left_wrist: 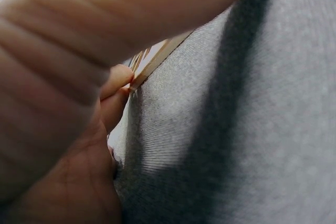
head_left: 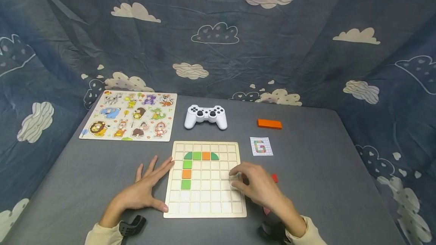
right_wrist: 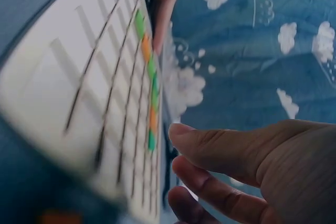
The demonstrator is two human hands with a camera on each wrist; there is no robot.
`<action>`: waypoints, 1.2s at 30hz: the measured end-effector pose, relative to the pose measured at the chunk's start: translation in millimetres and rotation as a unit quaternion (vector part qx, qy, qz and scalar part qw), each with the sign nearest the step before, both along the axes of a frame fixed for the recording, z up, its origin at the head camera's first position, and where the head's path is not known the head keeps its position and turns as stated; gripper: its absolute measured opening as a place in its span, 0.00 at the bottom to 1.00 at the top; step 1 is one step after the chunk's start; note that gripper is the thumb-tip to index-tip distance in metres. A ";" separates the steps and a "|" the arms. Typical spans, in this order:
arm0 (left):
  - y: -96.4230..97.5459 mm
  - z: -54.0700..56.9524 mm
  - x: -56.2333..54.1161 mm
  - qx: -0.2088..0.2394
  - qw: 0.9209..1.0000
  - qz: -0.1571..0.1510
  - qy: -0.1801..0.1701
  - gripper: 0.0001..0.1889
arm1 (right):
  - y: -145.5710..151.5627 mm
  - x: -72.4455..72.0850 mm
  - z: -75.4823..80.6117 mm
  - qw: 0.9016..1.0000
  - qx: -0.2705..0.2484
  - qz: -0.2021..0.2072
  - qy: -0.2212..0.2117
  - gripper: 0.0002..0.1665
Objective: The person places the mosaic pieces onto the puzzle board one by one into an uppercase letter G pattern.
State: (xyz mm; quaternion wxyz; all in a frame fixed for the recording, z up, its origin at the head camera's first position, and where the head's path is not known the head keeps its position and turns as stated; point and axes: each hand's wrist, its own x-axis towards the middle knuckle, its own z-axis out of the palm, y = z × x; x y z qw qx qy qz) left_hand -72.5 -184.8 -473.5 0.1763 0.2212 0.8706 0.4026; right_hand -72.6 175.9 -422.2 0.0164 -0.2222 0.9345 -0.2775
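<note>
A dark blue cloth (head_left: 218, 61) patterned with pale clouds hangs beyond both hands, and a grey table (head_left: 327, 188) spreads out beneath them. Past the left hand's fingers lies a puzzle board (head_left: 137, 117) covered in cartoon animals. The wooden grid board (head_left: 204, 196) lies flat between the two hands. The left hand (head_left: 147, 190) is spread wide, a fingertip and the thumb touching the board's left edge. The right hand (head_left: 257, 182) is over the board's right edge, fingers loosely bent, thumb apart from them and nothing between. Ahead of the hands, beyond the grid board, sits a white game controller (head_left: 206, 113). Just beyond the right hand is a small card (head_left: 261, 146) printed with a G, and farther out an orange block (head_left: 269, 124). Between the hands, coloured tiles (head_left: 186, 174) in green and orange form a row with rounded dark green ends and a column running down from its left end. Beside the right hand are red pieces (head_left: 274, 178), probably more tiles, though the arm partly hides them.
</note>
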 end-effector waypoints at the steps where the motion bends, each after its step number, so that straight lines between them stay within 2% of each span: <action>1: 0.3 0.3 0.0 0.000 1.000 0.000 0.000 0.69 | 6.3 1.6 -1.5 1.000 0.006 -0.008 -0.003 0.13; 13: 2.2 1.6 0.9 -0.001 1.000 0.008 -0.008 0.69 | 64.8 11.4 -11.9 0.998 0.012 -0.052 -0.031 0.14; 21: 1.6 0.0 0.4 -0.003 1.000 0.008 -0.006 0.69 | 85.0 18.2 -15.9 0.998 0.000 -0.034 -0.060 0.12; 27: 2.2 0.2 0.4 -0.001 1.000 0.008 -0.005 0.69 | 97.0 25.9 -21.6 0.999 -0.030 -0.014 -0.031 0.14; 36: 2.1 0.5 0.5 -0.003 1.000 0.012 -0.011 0.69 | 118.6 34.5 -21.4 0.996 -0.035 -0.047 -0.062 0.18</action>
